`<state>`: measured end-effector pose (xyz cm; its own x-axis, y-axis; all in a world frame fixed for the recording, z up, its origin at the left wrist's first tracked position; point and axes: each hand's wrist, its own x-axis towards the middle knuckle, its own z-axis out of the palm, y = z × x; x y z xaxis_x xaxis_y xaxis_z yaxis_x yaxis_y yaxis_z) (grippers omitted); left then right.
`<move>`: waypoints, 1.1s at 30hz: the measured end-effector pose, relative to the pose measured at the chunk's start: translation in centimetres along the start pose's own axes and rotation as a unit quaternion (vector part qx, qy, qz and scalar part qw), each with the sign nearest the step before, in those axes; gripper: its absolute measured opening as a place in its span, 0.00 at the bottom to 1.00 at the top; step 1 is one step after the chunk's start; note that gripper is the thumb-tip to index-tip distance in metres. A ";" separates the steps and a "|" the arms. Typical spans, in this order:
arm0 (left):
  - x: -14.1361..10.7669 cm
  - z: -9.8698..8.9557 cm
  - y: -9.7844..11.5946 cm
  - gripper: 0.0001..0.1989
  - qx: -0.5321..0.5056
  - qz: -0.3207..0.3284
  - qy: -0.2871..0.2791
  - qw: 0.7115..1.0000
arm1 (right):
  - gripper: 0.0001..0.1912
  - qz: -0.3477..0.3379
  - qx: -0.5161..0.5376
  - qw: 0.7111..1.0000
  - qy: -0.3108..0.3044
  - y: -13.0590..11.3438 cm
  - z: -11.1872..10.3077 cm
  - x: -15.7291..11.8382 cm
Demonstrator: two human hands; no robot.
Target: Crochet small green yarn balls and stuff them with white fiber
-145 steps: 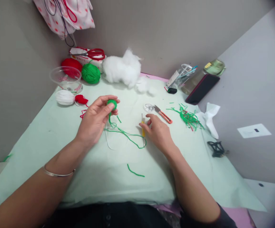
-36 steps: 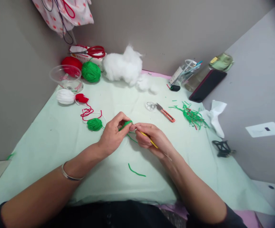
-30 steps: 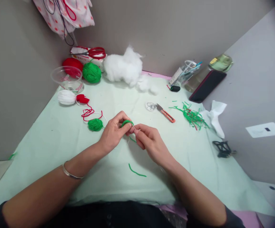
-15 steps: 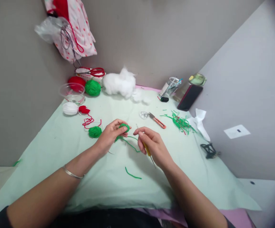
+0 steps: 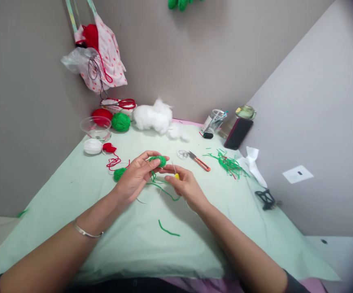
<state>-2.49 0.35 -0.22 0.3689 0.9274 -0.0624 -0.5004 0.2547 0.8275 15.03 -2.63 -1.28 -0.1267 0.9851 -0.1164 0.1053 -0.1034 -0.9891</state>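
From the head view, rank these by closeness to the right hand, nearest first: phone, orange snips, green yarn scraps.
From the right hand:
1. Orange snips: just ahead, slightly right.
2. Green yarn scraps: farther right.
3. Phone: back right, propped up.

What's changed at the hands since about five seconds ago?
The right hand has taken up the yellow-handled hook, which lay on the cloth. The left hand has shifted right and toward the wearer, closing the gap between the hands. It still holds the green crocheted piece. The snips, white stuffing and pile of green clippings stayed put.
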 end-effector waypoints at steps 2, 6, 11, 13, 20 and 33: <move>-0.1 0.2 0.8 0.10 -0.022 0.007 0.009 1.000 | 0.22 -0.021 0.015 0.997 -0.070 -0.3 1.0 0.3; 0.1 -0.2 2.9 0.11 -0.033 0.066 0.045 0.996 | 0.22 0.032 0.028 0.978 -0.203 -0.6 1.3 0.5; 0.5 -1.8 5.2 0.13 -0.003 0.116 0.105 0.988 | 0.21 0.040 0.031 0.992 -0.115 -1.1 -1.7 -0.9; 0.5 -2.3 5.5 0.14 0.017 0.126 0.121 0.985 | 0.21 0.020 0.033 0.996 -0.086 -1.6 -3.4 -1.9; -0.2 -3.9 4.6 0.15 0.059 0.111 0.112 0.986 | 0.18 -0.024 0.095 0.995 0.031 -3.6 -6.9 -5.1; -0.5 -5.2 3.8 0.16 0.079 0.102 0.141 0.982 | 0.13 -0.142 0.202 0.945 0.212 -4.8 -10.6 -8.0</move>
<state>-8.61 2.27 0.06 0.0306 0.9993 -0.0204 -0.4062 0.0310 0.9132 25.96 -8.54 5.40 0.3234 0.9384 0.1221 -0.2692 0.2149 -0.9388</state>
